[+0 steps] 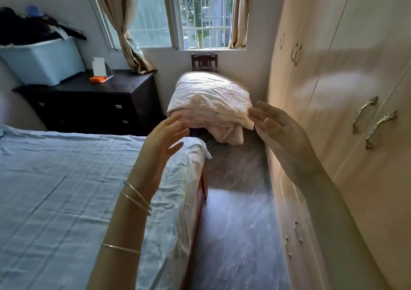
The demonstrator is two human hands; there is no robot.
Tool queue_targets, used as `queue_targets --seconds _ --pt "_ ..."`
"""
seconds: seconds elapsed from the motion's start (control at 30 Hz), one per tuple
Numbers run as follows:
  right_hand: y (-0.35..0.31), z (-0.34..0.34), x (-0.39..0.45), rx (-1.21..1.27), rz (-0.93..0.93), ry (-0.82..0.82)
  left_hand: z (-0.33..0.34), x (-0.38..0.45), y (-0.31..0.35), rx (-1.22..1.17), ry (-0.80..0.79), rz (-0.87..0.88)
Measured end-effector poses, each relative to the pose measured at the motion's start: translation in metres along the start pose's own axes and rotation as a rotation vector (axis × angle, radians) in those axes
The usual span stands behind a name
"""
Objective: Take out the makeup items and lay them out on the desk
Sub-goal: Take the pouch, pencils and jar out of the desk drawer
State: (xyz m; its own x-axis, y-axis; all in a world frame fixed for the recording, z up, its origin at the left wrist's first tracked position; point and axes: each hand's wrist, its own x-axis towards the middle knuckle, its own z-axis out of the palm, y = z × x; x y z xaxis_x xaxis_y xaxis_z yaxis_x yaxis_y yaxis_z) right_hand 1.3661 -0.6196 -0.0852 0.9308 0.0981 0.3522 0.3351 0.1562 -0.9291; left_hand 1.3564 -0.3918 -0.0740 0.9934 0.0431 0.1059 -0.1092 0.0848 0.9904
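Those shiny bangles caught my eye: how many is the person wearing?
3, all on the left arm: two bangles close together at the wrist, and a third bangle further down the forearm. The right wrist looks bare.

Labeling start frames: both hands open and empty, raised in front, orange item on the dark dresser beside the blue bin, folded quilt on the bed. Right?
One thing is off: the folded quilt lies on the chair under the window, not on the bed. The head view shows it. The rest holds: left hand and right hand open and empty, orange item on the dark dresser beside the blue bin.
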Motion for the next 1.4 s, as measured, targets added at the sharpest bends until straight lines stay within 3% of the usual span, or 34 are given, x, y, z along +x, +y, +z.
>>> queue_targets --seconds 0.53,1.13,1.4 --pt "0.065 -0.127 0.189 0.043 -0.018 -0.127 0.097 0.182 -0.034 -0.017 0.141 0.094" --pt "0.156 -0.164 0.437 -0.030 -0.008 -0.161 0.134 0.464 -0.080 -0.118 0.090 0.068" --pt "0.198 -0.167 0.533 0.014 0.026 -0.244 0.129 0.545 -0.091 -0.062 0.203 0.037"
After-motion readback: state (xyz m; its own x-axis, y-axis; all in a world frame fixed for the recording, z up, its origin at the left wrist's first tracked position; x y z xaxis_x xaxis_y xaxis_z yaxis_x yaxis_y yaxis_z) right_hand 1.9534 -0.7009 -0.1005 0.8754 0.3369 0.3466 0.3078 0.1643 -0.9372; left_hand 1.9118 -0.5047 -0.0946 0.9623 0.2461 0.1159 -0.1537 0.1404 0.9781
